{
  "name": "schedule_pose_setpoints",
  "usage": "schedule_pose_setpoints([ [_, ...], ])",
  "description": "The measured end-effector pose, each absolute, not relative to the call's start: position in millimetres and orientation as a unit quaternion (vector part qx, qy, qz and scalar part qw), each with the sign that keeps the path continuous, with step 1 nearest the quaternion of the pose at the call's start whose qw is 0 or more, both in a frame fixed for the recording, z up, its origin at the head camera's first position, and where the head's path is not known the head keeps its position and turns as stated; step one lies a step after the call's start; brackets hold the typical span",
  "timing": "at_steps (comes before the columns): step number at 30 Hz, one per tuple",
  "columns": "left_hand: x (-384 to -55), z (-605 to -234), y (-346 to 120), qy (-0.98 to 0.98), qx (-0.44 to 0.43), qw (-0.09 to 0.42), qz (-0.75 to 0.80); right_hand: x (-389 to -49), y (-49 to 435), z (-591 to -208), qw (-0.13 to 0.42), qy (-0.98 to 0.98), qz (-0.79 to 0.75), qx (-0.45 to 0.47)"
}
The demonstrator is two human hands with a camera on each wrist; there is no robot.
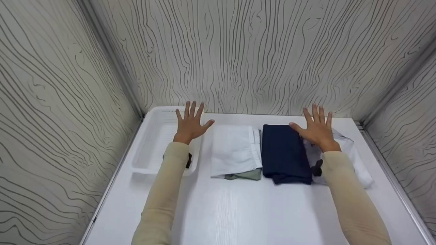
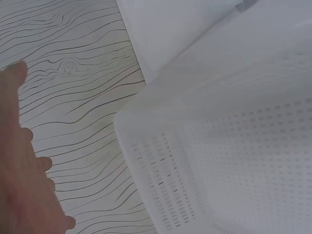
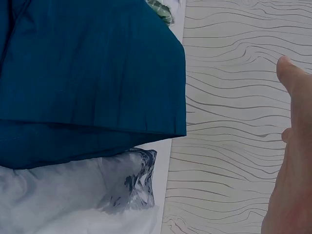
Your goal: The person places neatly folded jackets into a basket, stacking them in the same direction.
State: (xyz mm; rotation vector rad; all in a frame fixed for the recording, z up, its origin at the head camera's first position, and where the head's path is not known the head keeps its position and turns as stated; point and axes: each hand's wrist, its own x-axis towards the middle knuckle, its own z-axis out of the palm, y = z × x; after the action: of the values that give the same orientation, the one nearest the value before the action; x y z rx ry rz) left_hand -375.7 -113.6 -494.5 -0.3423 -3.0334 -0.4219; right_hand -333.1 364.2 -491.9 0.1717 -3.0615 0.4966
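My left hand [image 1: 192, 126] is spread above the right side of a white plastic basket [image 1: 150, 143], fingers straight and holding nothing. The left wrist view shows the basket's perforated walls [image 2: 165, 175] beside that hand. My right hand [image 1: 317, 131], also spread and holding nothing, overlaps the edge of a folded navy cloth [image 1: 284, 153] and a white cloth [image 1: 357, 163] in the head view. In the right wrist view the navy cloth [image 3: 97, 73] lies over a white one with a dark grey printed patch [image 3: 131, 180]. Between the hands lies a folded white garment [image 1: 233, 149] with a gathered waistband.
A green cloth [image 1: 250, 175] peeks out below the white garment. All of it lies on a white table [image 1: 231, 211], enclosed by wood-grain patterned panels [image 1: 231, 58] at the back and both sides. The basket stands at the back left corner.
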Motion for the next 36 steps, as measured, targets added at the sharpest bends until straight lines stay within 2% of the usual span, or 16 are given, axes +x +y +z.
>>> schedule_pose_setpoints([
  [13, -372, -493, -112, -0.984, -0.113, 0.050, -0.130, -337, 348, -492, 0.037, -0.980, 0.183, 0.063],
  [21, -369, -500, -105, -0.978, -0.125, 0.057, -0.155, -331, 328, -502, 0.054, -0.962, 0.261, 0.049],
  [33, -356, -513, -84, -0.952, -0.153, 0.131, -0.230, -319, 298, -522, 0.037, -0.912, 0.405, 0.050],
  [36, -354, -517, -81, -0.949, -0.150, 0.135, -0.243, -316, 292, -526, 0.035, -0.905, 0.422, 0.052],
])
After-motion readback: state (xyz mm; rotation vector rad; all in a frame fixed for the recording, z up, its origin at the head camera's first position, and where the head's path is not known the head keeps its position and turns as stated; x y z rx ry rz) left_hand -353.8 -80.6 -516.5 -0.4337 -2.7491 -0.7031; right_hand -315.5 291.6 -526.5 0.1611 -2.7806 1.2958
